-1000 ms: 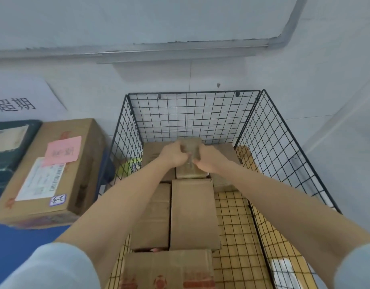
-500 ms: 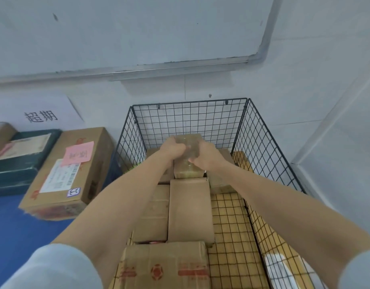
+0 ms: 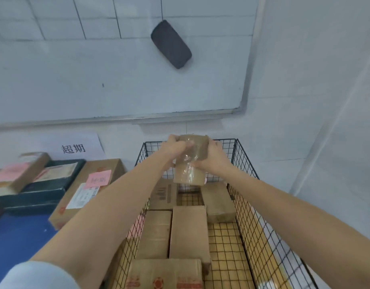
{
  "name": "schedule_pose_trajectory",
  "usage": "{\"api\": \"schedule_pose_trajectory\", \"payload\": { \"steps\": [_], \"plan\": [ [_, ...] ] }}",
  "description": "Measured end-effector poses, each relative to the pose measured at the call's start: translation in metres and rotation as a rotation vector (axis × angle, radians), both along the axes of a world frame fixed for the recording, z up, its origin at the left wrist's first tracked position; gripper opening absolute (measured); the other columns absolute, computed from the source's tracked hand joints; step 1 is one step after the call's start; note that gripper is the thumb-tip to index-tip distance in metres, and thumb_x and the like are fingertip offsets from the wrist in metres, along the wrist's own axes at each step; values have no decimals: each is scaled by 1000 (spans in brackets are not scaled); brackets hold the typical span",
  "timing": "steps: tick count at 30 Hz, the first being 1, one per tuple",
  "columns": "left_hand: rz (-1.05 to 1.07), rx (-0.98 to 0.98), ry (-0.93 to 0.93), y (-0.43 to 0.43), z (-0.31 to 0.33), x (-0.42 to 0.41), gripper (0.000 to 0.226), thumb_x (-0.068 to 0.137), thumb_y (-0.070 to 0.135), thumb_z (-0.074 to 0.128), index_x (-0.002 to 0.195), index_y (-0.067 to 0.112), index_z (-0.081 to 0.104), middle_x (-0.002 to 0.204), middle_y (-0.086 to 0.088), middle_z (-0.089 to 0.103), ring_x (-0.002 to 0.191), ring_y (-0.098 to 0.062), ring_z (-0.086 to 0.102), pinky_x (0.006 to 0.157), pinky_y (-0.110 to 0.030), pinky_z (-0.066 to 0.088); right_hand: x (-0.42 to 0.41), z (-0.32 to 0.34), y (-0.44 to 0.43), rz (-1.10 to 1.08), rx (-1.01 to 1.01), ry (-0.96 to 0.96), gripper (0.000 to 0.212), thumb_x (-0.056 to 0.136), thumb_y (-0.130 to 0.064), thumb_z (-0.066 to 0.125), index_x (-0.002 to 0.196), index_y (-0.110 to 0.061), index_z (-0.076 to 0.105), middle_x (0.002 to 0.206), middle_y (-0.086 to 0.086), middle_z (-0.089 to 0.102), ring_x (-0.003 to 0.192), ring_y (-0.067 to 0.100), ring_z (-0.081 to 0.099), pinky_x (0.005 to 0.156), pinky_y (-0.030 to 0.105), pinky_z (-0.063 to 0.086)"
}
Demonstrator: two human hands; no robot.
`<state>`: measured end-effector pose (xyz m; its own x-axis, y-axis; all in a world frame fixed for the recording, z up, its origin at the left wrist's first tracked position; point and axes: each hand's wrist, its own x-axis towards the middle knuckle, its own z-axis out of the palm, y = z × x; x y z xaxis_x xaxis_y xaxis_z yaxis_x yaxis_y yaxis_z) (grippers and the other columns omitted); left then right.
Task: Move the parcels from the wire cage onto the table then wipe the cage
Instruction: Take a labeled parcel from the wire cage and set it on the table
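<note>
While both hands grip the small parcel (image 3: 191,160) mid-frame, it hangs clear above the wire cage (image 3: 247,205), so this looks like the unloading step, one box lifted out, wiping not yet started. Left hand (image 3: 175,149) wraps the parcel's left edge, fingers curled closed over the shiny tape; right hand (image 3: 213,158) clamps the right side, fingers folded round it. Parcel is tilted, top edge toward the wall. Next move, as I read it: swing it left over the cage rim and set it on the blue table (image 3: 17,243) at lower left, needs enough height to clear the mesh wall. Plenty left in the cage: several brown boxes (image 3: 188,230) lying flat in the lower centre, another printed carton (image 3: 165,274) at the bottom edge; bare yellowish floor shows through the mesh at lower right. Table already carries a big labelled carton (image 3: 90,188) with a pink slip, plus dark flat boxes (image 3: 36,192) at far left. Behind: whiteboard (image 3: 117,80) across the upper frame with a dark eraser (image 3: 171,44) stuck on it, and a paper sign (image 3: 73,148) below it at left. No cloth in view for wiping.
</note>
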<state>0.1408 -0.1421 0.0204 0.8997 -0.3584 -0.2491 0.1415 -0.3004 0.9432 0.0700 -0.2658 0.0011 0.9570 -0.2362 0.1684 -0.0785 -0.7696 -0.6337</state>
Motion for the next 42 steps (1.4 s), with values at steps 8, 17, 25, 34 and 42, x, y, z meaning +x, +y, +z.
{"api": "schedule_pose_trajectory", "payload": {
  "steps": [8, 17, 25, 34, 42],
  "plan": [
    [113, -57, -78, 3, 11, -35, 72, 86, 62, 50, 132, 11, 29, 134, -11, 47, 116, -30, 53, 84, -52, 49, -36, 21, -5, -72, 245, -106, 56, 80, -42, 73, 114, -15, 38, 99, -11, 48, 89, 6, 51, 67, 20, 40],
    [49, 88, -70, 5, -5, -50, 69, 91, 52, 52, 145, 14, 32, 131, -9, 54, 106, -23, 59, 82, -41, 53, -55, -7, -7, -89, 207, -62, 57, 82, -45, 70, 117, -16, 36, 105, -3, 54, 86, 6, 58, 71, 27, 54],
    [-10, -5, -9, 16, -7, -53, 54, 88, 45, 60, 124, 9, 43, 118, -6, 56, 92, -25, 68, 83, -40, 57, -53, -17, -6, -100, 249, -33, 69, 76, -22, 78, 133, -11, 41, 129, 5, 51, 104, 16, 56, 73, 21, 52],
    [110, -127, 62, 18, -30, -46, 60, 89, 50, 58, 128, 9, 38, 114, -9, 60, 99, -25, 62, 82, -48, 56, -55, -28, 3, -25, 311, -76, 82, 64, -55, 81, 125, -22, 37, 117, -9, 47, 105, 9, 52, 76, 18, 48],
    [12, -161, 58, 23, -39, -39, 36, 83, 7, 68, 110, 14, 46, 115, -12, 59, 104, -29, 61, 90, -53, 52, -46, -41, 2, -35, 307, -50, 52, 81, -46, 70, 117, -23, 40, 125, -2, 48, 103, 9, 53, 69, 15, 46]
  ]
}}
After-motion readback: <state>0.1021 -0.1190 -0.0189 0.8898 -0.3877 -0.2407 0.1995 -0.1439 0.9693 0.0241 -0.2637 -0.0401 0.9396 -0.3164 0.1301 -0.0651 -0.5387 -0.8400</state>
